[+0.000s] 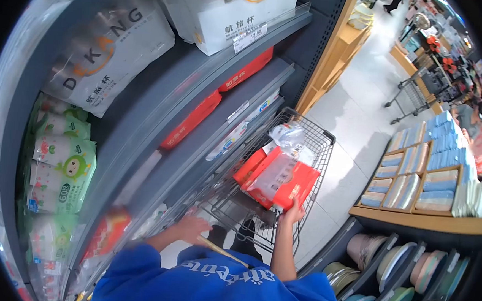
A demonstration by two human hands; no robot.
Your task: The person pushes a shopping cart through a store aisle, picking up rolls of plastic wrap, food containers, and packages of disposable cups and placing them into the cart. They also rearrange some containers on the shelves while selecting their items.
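Observation:
Inside the wire shopping cart [330, 138], my right hand [292, 212] grips the near right corner of a red package [303, 183]. A clear plastic pack marked DEKANG [281, 178] lies over the red package. Behind them in the cart sits a crumpled clear and white plastic pack [287, 135]. My left hand [193, 228] is low, between the shelf and my body, by the near end of the cart. A thin tan strip [224, 251] runs from beside it across my blue shirt; blur hides whether its fingers hold the strip.
Shelves on the left hold large DEKANG cup packs [106, 51], green wipes packs [63, 162] and red packs [190, 120]. At right stand a display of folded towels [410, 177] and racks of basins [364, 249]. Another cart [412, 97] stands farther along the tiled aisle [359, 119].

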